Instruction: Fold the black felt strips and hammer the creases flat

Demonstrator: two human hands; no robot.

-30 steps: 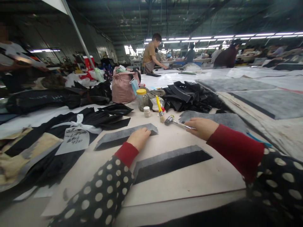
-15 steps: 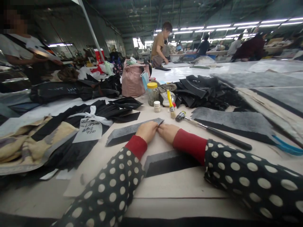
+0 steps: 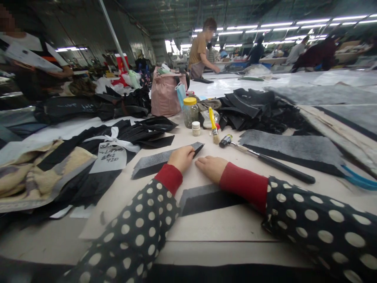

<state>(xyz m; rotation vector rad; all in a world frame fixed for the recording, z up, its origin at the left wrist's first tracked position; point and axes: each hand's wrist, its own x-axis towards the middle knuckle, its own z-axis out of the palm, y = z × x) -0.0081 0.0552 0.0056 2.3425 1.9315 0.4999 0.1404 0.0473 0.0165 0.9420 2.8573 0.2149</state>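
Left hand point(image 3: 182, 158) curled over right end of far grey-black strip point(image 3: 153, 161); pinching or pressing, can't tell. Strip extends leftward from it. Right hand point(image 3: 212, 168) just beside strip's tip, fingers extended loosely. Nearer strip point(image 3: 204, 197) between forearms, partly hidden by right sleeve point(image 3: 309, 218).

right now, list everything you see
flat strips: three, grey-black, near hands
long hammer: one, black handle, right
flat brush: one, yellow handle, beside hammer
small round jar: one, white, beside brush
clear round jar: one, yellow-lidded, behind it
soft bag: one, pink, behind jars
face mask: one, blue, on bag
heaped pieces: many, black, both sides
paper tag: one, white, left heap
people: several, mixed clothing, background
left hand: one, red-cuffed, on strip
right hand: one, red-cuffed, beside it
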